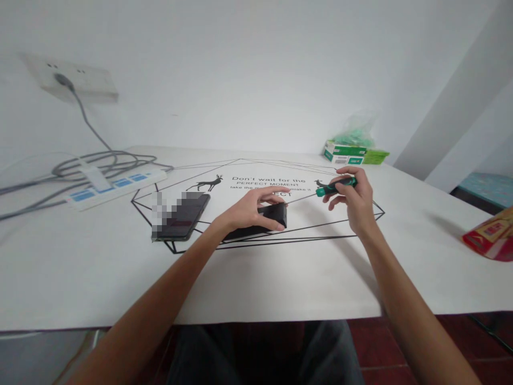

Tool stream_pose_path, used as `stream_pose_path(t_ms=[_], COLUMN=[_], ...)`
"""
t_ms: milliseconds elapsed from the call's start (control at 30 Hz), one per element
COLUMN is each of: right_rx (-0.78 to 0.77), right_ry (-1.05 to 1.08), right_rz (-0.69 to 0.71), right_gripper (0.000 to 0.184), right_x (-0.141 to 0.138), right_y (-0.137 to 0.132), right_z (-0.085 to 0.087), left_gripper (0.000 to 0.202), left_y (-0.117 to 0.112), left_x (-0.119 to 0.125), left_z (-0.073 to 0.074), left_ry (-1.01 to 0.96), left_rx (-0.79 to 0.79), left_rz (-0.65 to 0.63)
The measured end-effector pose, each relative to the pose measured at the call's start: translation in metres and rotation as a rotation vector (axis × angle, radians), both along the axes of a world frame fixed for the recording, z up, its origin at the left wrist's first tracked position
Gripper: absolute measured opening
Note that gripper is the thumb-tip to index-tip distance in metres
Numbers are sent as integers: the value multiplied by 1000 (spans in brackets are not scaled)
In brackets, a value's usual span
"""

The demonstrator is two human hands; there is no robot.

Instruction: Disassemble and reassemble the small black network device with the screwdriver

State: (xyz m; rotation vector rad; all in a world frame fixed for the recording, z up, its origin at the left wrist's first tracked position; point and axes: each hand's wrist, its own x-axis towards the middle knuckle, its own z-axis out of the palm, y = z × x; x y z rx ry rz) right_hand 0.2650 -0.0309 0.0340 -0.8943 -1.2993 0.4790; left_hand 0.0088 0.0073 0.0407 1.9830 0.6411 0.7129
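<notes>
My left hand (pixel 250 209) is closed around a black box-shaped device (pixel 276 214) lying on the white table, thumb along its near side and fingers over the far side. A green-and-black screwdriver (pixel 339 186) is in my right hand (pixel 356 198), held by the handle between thumb and fingers. Its thin shaft points left, and the tip meets or nearly meets the device's right end; whether it touches I cannot tell. Part of the device is hidden under my left hand and wrist. To the left of that hand lies a dark smartphone (pixel 186 216).
A white power strip (pixel 120 188) with coiled grey cables (pixel 100 160) stands at the left, wired to a wall socket (pixel 76 80). Green-and-white boxes (pixel 347 152) sit at the back right under a plastic bag (pixel 356 131). A red-and-yellow package (pixel 492 235) is at the right edge.
</notes>
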Motion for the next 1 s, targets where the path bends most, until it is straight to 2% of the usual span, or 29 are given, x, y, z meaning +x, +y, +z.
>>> stream_pose_path(t_ms=[167,333,500,567,667,733,867,1000], right_rx=[28,-37,-25,-36,-65,-63,-44,-81], right_ry=[-43,22,-34,-11,49,50,-1,29], right_rz=[-163,-3,-152,-90,72,57,-101,63], right_gripper=[31,39,34,33,37,37,35,46], right_x=[-2,-1,0,0,1,1,0,0], right_y=[1,0,-1,-1,-2,-2,-1,-1], right_z=[1,2,2,3,4,4,3,3], left_gripper=[88,87,86,86,86,87,88,88], left_y=[0,0,0,0,0,0,1,1], left_x=[1,0,0,1,1,0,0,0], left_z=[0,0,0,0,-1,-1,-1,-1], left_ry=[15,13,13,12,14,15,13,16], left_rx=[0,14,19,17,11,10,21,24], left_rz=[-3,-4,-9,-2,5,0,-6,2])
